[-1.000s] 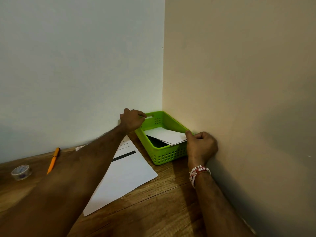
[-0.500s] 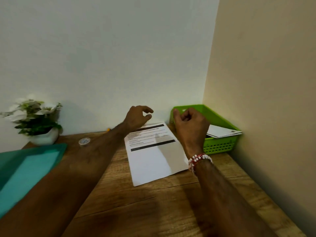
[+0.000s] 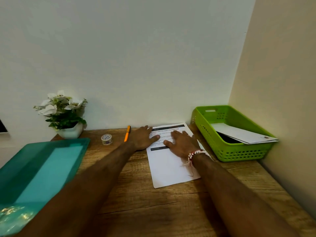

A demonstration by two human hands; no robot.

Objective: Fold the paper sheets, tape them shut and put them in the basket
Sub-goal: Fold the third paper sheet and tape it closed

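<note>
A printed white paper sheet (image 3: 169, 168) lies flat on the wooden table (image 3: 153, 207), its top edge near the back wall. My left hand (image 3: 143, 138) lies flat with straight fingers over the sheet's upper left edge. My right hand (image 3: 182, 143), a beaded bracelet on its wrist, presses flat on the sheet's upper half. To the right, in the corner, stands a green basket (image 3: 239, 153) with a folded white paper (image 3: 239, 133) resting across its right rim. A small roll of clear tape (image 3: 106, 139) stands left of the sheet.
An orange pen (image 3: 127, 133) lies between the tape and my left hand. A white pot of flowers (image 3: 64, 113) stands at the back left. A teal folder (image 3: 35, 177) covers the table's left side. Walls close the back and right.
Both hands left the basket, where the folded paper stays, and came down flat on the printed sheet. My view swung left, bringing the flowers and teal folder into sight.
</note>
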